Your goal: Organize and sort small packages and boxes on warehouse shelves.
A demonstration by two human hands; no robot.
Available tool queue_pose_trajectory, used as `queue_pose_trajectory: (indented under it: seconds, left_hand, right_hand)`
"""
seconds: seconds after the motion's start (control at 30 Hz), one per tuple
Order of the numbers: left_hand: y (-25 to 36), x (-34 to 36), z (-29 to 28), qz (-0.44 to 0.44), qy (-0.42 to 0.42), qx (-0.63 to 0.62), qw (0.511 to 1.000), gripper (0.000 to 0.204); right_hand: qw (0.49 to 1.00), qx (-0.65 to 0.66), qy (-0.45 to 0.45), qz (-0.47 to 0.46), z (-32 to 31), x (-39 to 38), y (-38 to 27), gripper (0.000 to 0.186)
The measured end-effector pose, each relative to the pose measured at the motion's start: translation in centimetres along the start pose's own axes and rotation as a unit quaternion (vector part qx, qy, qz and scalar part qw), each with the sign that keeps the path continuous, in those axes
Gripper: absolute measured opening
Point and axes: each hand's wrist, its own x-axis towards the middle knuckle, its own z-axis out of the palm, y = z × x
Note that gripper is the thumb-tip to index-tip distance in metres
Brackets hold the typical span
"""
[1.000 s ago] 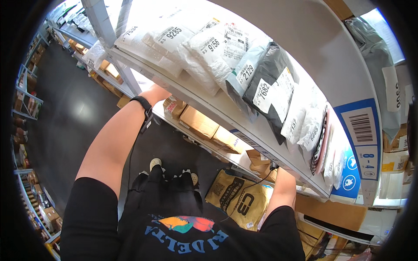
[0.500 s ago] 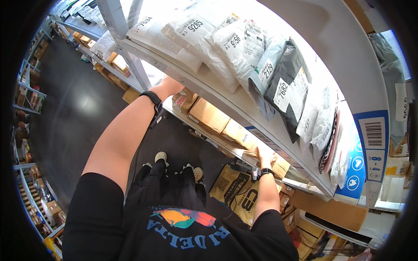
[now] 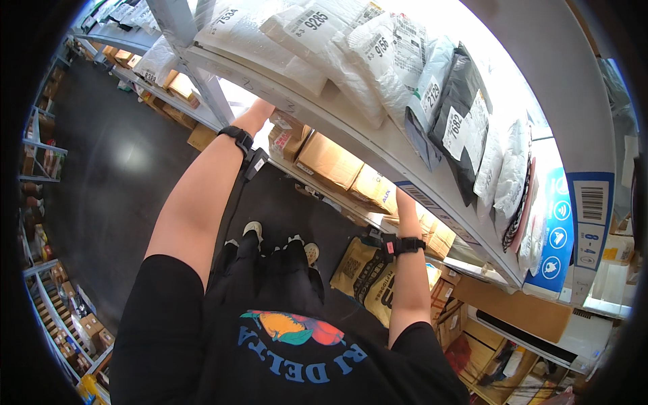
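While a rack (image 3: 39, 265) full of boxes stands at the far left, a dark floor (image 3: 125, 169) shines next to it. Then comes the left arm, with a black band (image 3: 236, 137) on its wrist. The left hand (image 3: 260, 113) goes under the edge of a white shelf (image 3: 347, 144), so its fingers are hidden (I cannot tell if they grip anything). It is near a small brown box (image 3: 289, 138) on the lower shelf. Just to the right sit a long brown box (image 3: 329, 162) and a box with blue print (image 3: 373, 190), in one row. Down below are cream shoes (image 3: 253, 231) and black trousers (image 3: 270, 277).

Farther right, a gold and black sack (image 3: 364, 273) lies low, partly behind the right arm. That arm wears a band too. The right hand (image 3: 406, 204) is well apart from the left one, just beside the box with blue print, and its fingers are hidden (so I cannot tell if they hold or touch it).

Up top, white bags (image 3: 317, 34) lie side by side, then a black bag (image 3: 467, 121) leans with its tip over the edge. At the far right is a blue sign (image 3: 557, 233).
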Motion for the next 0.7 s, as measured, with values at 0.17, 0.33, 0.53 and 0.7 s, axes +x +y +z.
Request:
queue_pose_trajectory:
  seconds: [0.17, 0.33, 0.53, 0.7]
  left_hand:
    - [0.5, -0.5, 1.1, 0.016, -0.002, -0.007, 1.000, 0.048]
    - [2.1, -3.2, 4.6, 0.036, -0.001, -0.009, 0.999, 0.048]
    - [3.7, -9.6, 8.2, -0.103, -0.056, -0.086, 0.989, 0.061]
    - [7.5, -14.4, 8.9, -0.077, -0.173, -0.070, 0.979, 0.066]
  right_hand:
    - [0.984, 0.022, -0.154, -0.083, 11.0, 0.9, -6.3, 0.054]
    - [0.951, -0.010, -0.282, -0.125, 18.8, 1.7, -9.6, 0.053]
    - [0.912, 0.289, -0.281, 0.078, 14.7, 0.5, -5.5, 0.048]
    - [0.905, 0.356, -0.188, 0.137, 2.5, 0.7, -2.7, 0.049]
